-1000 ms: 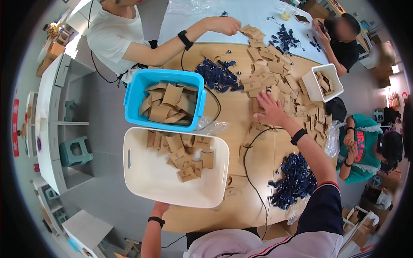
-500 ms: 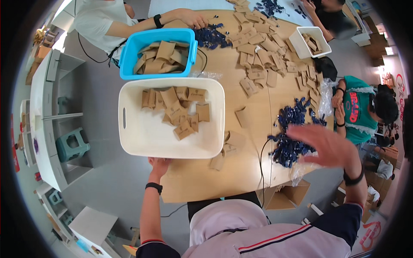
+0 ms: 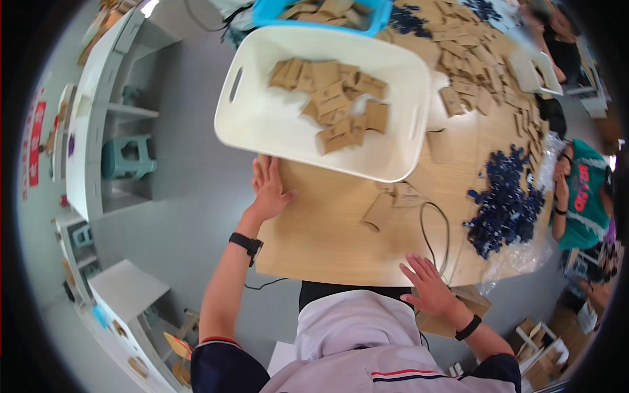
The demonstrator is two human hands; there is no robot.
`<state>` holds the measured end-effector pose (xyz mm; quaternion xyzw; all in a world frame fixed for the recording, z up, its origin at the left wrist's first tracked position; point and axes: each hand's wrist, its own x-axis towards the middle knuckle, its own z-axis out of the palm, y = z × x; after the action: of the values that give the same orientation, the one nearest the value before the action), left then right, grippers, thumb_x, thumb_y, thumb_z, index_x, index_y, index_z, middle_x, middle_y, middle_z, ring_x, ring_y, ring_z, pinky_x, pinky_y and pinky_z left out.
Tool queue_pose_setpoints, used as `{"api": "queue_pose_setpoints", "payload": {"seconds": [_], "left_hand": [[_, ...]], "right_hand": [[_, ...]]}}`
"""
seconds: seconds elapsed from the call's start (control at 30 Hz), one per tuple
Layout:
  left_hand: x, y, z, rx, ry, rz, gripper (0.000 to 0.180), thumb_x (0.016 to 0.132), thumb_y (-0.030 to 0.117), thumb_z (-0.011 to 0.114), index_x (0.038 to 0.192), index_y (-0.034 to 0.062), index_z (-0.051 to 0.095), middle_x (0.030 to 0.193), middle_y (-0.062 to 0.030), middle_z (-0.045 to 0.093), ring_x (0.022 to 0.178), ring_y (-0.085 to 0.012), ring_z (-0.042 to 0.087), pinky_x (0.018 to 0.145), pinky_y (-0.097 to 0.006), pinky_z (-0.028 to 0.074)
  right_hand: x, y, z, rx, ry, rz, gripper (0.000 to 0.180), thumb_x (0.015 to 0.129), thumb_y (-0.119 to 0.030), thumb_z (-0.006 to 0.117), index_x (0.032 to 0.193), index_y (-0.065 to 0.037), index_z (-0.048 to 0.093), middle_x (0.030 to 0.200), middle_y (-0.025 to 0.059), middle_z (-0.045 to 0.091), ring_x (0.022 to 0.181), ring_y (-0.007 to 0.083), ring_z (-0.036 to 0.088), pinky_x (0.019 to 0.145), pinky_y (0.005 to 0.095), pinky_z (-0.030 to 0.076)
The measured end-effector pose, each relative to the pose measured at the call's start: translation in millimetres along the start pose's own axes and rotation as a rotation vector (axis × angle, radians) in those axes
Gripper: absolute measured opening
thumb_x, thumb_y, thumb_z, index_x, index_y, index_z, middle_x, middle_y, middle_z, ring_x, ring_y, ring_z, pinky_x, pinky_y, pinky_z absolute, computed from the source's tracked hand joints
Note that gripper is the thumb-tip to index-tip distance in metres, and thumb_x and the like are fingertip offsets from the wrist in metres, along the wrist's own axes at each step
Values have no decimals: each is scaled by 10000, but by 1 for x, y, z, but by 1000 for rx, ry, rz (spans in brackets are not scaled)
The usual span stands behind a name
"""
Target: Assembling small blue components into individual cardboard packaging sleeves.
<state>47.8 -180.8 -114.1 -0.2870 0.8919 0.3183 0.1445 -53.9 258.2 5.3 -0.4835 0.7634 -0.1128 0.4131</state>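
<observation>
My left hand (image 3: 268, 190) lies open at the table's left edge, fingers pointing at the near side of a cream plastic bin (image 3: 255, 128); whether the fingertips touch it I cannot tell. Inside the bin lie several small brown cardboard pillow boxes (image 3: 331, 98). My right hand (image 3: 429, 285) is open and empty by the table's front edge, fingers spread. Between the hands and beside the bin, a few more brown boxes (image 3: 379, 211) rest on the wooden table (image 3: 314, 229).
A blue bin (image 3: 377, 23) of brown boxes stands beyond the cream one. Dark blue small items (image 3: 504, 203) are heaped at the right, beside clear plastic wrap (image 3: 524, 255). A black cable (image 3: 422, 226) loops over the table. A person in green (image 3: 583, 190) is at the right.
My right hand has come down from beside the blue heap to the table's front edge. My left hand, hidden partly under the bin before, now shows flat beside it. The view has shifted.
</observation>
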Motion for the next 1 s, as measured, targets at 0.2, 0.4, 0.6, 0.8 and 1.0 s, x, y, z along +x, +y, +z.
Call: {"api": "queue_pose_setpoints", "payload": {"seconds": [0.2, 0.4, 0.6, 0.8, 1.0], "left_hand": [[-7, 8, -1, 36, 73, 58, 1033, 796, 305, 703, 1540, 107, 14, 1608, -168, -86, 1440, -469, -138, 1129, -584, 35], [-6, -9, 8, 93, 132, 98, 981, 806, 329, 686, 1539, 106, 73, 1613, -157, -52, 1446, -473, -103, 1141, -572, 34], [-8, -12, 10, 77, 160, 133, 937, 817, 359, 678, 1532, 106, 130, 1618, -135, -6, 1448, -467, -88, 1159, -553, 54], [-51, -22, 13, 95, 67, 198, 744, 892, 355, 597, 1481, 29, 281, 1537, -178, 306, 1438, -354, 238, 1165, -404, 223], [-166, -14, 43, 256, 259, 352, 540, 901, 244, 593, 1353, -10, 441, 1357, -237, 501, 1260, -373, 476, 1049, -439, 373]], "right_hand": [[-8, 57, 102, -341, 86, -56, 867, 833, -564, 572, 1421, 32, 345, 1506, 254, 276, 1422, 437, 201, 1145, 569, 155], [-2, 50, 128, -463, 359, -33, 798, 773, -506, 652, 1398, -62, 431, 1467, 162, 394, 1382, 361, 324, 1132, 545, 206], [-17, 32, 148, -469, 584, 35, 868, 748, -406, 718, 1451, -49, 354, 1502, 190, 332, 1415, 360, 265, 1158, 543, 154], [-68, 30, 232, -356, 648, 116, 865, 780, -345, 708, 1460, 3, 303, 1522, 234, 265, 1431, 396, 211, 1166, 524, 140], [-112, 106, 364, 198, 564, 456, 585, 861, -209, 635, 1358, 24, 435, 1430, 267, 398, 1306, 426, 400, 1074, 452, 346]]}}
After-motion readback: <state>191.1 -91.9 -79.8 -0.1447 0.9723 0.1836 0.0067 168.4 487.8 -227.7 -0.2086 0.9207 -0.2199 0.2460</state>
